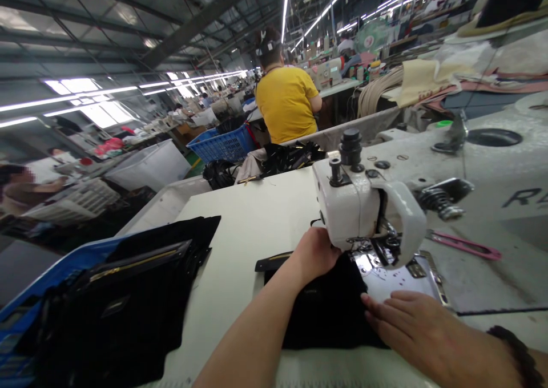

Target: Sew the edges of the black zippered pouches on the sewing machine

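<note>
A black fabric piece (329,314) lies on the sewing machine table, its upper right edge by the machine's needle area. Along its upper left side runs a dark zipper strip (274,261). My left hand (315,254) is closed on the fabric's upper part, beside the white sewing machine head (351,205), which hides some of its fingertips. My right hand (411,322) holds the fabric's right edge with its fingers close together; the thumb is hidden. Right of the needle, the metal plate (396,282) is lit and carries dark lint bits.
Pink thread snips (466,244) lie on the machine bed. At left, a stack of black pieces with zippers (124,308) rests over a blue basket (77,257). Black straps (291,157) lie behind the table. A person in yellow (286,100) sits ahead near another blue basket (222,144).
</note>
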Action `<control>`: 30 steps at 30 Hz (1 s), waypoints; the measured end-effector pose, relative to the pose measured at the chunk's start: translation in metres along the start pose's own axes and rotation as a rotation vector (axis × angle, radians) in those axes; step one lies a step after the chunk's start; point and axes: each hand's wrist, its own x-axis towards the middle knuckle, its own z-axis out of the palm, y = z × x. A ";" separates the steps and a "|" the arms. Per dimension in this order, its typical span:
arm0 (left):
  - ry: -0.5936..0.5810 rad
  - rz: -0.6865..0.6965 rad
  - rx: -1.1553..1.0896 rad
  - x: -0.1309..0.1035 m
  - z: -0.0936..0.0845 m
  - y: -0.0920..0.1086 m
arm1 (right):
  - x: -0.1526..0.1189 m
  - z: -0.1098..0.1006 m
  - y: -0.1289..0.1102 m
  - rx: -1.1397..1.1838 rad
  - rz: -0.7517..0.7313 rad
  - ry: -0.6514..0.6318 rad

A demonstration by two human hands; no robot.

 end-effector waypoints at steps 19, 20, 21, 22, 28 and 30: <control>-0.036 0.002 0.141 0.008 -0.002 0.000 | -0.013 0.021 0.002 -0.016 0.116 -0.008; -0.033 -0.006 0.139 0.009 -0.003 0.000 | -0.012 0.023 0.005 -0.005 0.116 -0.027; -0.032 -0.013 0.136 0.010 -0.005 0.000 | -0.011 0.024 0.007 0.006 0.113 -0.048; -0.031 -0.019 0.130 0.011 -0.007 -0.001 | -0.009 0.024 0.010 0.022 0.110 -0.070; -0.007 -0.037 0.046 0.018 -0.012 -0.008 | -0.004 0.023 0.016 0.050 0.126 -0.093; 0.028 -0.056 0.008 0.015 -0.013 -0.006 | -0.003 0.022 0.016 0.043 0.133 -0.078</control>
